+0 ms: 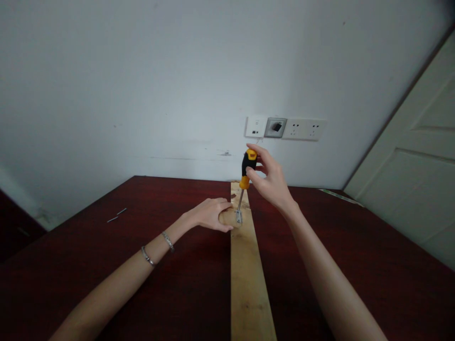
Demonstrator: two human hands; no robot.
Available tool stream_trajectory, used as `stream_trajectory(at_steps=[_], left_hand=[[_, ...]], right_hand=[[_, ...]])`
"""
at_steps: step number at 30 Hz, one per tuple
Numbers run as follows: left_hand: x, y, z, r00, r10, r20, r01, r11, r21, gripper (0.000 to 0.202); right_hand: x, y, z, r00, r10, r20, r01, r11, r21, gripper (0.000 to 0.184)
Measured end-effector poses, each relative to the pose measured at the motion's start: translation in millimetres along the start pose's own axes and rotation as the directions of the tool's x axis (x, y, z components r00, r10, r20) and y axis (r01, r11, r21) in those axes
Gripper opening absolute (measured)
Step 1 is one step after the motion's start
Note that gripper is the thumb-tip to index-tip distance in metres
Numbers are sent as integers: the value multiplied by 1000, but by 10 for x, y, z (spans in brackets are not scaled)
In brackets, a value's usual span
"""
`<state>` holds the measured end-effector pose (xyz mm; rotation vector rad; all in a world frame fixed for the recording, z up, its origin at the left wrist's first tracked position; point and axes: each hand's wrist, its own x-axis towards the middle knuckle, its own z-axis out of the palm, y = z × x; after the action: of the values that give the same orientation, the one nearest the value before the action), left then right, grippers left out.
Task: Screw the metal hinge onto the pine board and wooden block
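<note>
My right hand (pixel 270 175) is closed around the yellow and black handle of a screwdriver (pixel 249 163), which points down and slightly left. Its shaft meets a small metal bracket (pixel 239 217) on a long, light wooden plank (pixel 247 279). The bracket spans the plank and a small wooden piece (pixel 226 218) with a rounded look. From the left, the thumb and fingers of my left hand (pixel 211 214) curve around that piece, their tips at the plank. Any screw under the screwdriver's tip is too small to make out.
Two thin metal pins or screws (pixel 117 216) lie on the dark red table (pixel 170 289), at the left. Behind it rises a white wall (pixel 170 94) with sockets (pixel 300 129). A pale panelled door (pixel 419 156) stands at the right, near a flat strip (pixel 339 196).
</note>
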<state>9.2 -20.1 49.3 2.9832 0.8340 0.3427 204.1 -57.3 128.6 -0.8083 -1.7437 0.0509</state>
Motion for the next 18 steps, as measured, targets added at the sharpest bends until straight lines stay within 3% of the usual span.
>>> stream_trajectory(at_steps=[4,10,18], left_hand=[[0,1,-3,1000,1,2,-1,1000,5,56],[-1,0,-5,1000,7,-10,-7,1000,-4,57],[-1,-6,13,1000,10,-16,-10,1000,-7,56]], right_hand=[[1,20,32,999,8,-44,-11,998,-64,50],[1,53,27,1000,5,-2,-5,1000,24,54],[-3,39,41,1000,3,-30,-4,1000,-16,50]])
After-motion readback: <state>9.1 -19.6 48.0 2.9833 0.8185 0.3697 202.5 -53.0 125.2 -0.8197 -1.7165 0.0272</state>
